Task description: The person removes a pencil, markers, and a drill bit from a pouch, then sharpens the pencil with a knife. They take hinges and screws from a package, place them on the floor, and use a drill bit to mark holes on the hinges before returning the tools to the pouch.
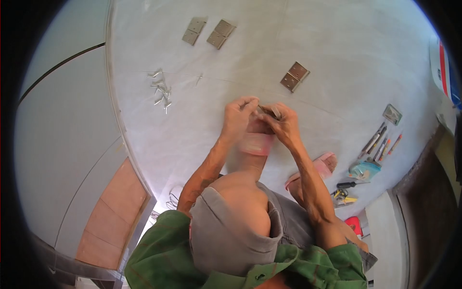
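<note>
My left hand (239, 117) is closed in a pinch, its fingertips meeting those of my right hand (281, 121) just above my foot in a pink sandal (255, 143). Between the fingers of my right hand a small metal piece (275, 112) shows; its kind is mostly covered. What my left fingertips pinch is too small to make out. Beyond my hands, to the right, a metal hinge (295, 77) lies unfolded on the floor. Farther off are two more hinges, one (194, 31) beside the other (221, 34). Several silvery screws or pins (162, 89) lie loose at the left.
Pens or markers (380, 143) stick out of a teal pouch (364, 169) at the right. A small clear box (392, 114) lies above them, a black screwdriver (352, 184) and a yellow-handled tool (343, 196) below. The floor meets a pale panel (72, 120) at left.
</note>
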`<state>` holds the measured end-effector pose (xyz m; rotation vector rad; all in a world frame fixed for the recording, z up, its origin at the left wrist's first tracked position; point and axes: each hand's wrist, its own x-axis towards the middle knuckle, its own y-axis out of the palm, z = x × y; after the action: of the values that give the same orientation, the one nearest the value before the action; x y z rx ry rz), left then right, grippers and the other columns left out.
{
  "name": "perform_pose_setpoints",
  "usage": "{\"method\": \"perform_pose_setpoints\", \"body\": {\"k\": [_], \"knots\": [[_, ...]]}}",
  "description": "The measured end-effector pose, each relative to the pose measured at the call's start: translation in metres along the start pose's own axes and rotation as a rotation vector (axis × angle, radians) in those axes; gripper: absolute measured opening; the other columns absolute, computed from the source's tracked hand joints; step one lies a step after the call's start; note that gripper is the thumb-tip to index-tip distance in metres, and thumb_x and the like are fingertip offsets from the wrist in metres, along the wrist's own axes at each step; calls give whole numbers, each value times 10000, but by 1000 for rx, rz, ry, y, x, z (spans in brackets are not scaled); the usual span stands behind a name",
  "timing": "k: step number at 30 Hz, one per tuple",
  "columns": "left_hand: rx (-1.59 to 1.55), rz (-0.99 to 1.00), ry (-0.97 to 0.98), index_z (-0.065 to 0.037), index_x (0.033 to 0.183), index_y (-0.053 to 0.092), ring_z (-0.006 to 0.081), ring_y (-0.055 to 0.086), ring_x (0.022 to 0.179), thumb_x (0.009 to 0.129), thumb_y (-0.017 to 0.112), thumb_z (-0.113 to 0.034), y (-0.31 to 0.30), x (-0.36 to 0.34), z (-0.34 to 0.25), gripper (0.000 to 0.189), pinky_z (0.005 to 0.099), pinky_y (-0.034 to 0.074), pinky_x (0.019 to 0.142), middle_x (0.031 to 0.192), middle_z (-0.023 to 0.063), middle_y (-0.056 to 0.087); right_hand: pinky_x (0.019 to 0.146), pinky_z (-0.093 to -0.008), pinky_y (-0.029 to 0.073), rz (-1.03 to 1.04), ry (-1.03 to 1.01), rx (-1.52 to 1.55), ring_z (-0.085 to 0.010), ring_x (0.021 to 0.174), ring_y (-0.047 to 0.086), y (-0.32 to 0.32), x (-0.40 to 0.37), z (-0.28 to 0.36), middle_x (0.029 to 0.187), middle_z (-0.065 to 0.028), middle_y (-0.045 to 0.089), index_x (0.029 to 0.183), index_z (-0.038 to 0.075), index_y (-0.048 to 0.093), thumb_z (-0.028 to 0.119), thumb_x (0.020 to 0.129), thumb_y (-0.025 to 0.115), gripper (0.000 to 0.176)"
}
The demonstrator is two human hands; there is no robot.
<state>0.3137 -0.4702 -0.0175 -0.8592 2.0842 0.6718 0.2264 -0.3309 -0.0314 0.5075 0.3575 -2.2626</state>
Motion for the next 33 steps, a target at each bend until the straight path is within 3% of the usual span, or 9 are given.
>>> {"method": "perform_pose_setpoints", "body": {"k": [5, 8, 10, 13, 16, 19, 22, 25, 33], "knots": [[92, 29, 35, 29, 1105, 672, 80, 548, 718, 971, 643, -170, -6, 2, 0, 242, 235, 463, 650, 765, 12, 594, 621, -253, 494, 76, 265, 87, -72, 710, 589, -5, -2, 5, 824, -18, 687, 988, 4, 726, 103, 881, 748, 148], [678, -299, 245, 7, 1115, 671, 157, 583, 723, 964, 644, -173, -19, -6, -21, 236, 304, 483, 662, 806, 63, 620, 624, -246, 490, 51, 222, 75, -64, 715, 582, -5, -3, 11, 813, -18, 689, 980, 4, 725, 112, 882, 750, 149], [1013, -600, 621, -29, 1146, 670, 262, 620, 775, 952, 646, -169, -58, 7, -21, 240, 374, 498, 699, 919, 123, 643, 631, -251, 491, 55, 210, 122, -73, 722, 591, -2, -3, 10, 822, -25, 692, 978, 5, 724, 118, 880, 753, 152], [1117, -720, 615, -29, 1116, 661, 327, 626, 831, 947, 637, -155, -86, 19, -37, 212, 404, 499, 711, 1015, 156, 639, 657, -260, 493, 63, 211, 98, -93, 750, 608, -2, -1, 20, 839, -38, 698, 984, 7, 721, 125, 883, 753, 159], [1149, -654, 637, -3, 1070, 628, 340, 619, 835, 942, 637, -148, -91, 32, -36, 193, 416, 494, 706, 1020, 167, 630, 689, -268, 494, 81, 242, 83, -116, 791, 622, -4, -3, 34, 863, -53, 701, 995, 10, 718, 124, 886, 751, 161], [1178, -595, 631, 0, 1030, 602, 248, 602, 774, 960, 627, -160, -90, 38, -38, 177, 367, 486, 677, 972, 119, 621, 702, -263, 488, 91, 297, 228, -117, 807, 621, -8, -3, 55, 869, -45, 693, 1012, 11, 712, 118, 891, 749, 167], [607, -258, 282, -11, 1021, 603, 121, 542, 719, 973, 632, -163, -54, 16, -52, 161, 286, 457, 641, 902, 32, 596, 717, -253, 484, 61, 302, 332, -105, 816, 613, -10, -1, 68, 882, -27, 680, 1034, 7, 701, 101, 891, 748, 178], [159, 59, 253, -28, 1034, 631, 55, 520, 746, 986, 631, -122, -6, -13, -62, 106, 214, 433, 640, 879, -17, 581, 730, -248, 480, -18, 185, 432, -96, 829, 602, -10, -1, 70, 905, -19, 669, 1048, 0, 688, 86, 893, 745, 186], [66, 161, 211, -9, 1103, 678, 61, 551, 713, 943, 688, -95, 55, -39, -100, 182, 206, 476, 649, 891, 14, 660, 690, -252, 492, -105, 70, 633, -104, 802, 604, -20, -2, 93, 909, -49, 680, 1021, -15, 685, 86, 896, 741, 171]]}}
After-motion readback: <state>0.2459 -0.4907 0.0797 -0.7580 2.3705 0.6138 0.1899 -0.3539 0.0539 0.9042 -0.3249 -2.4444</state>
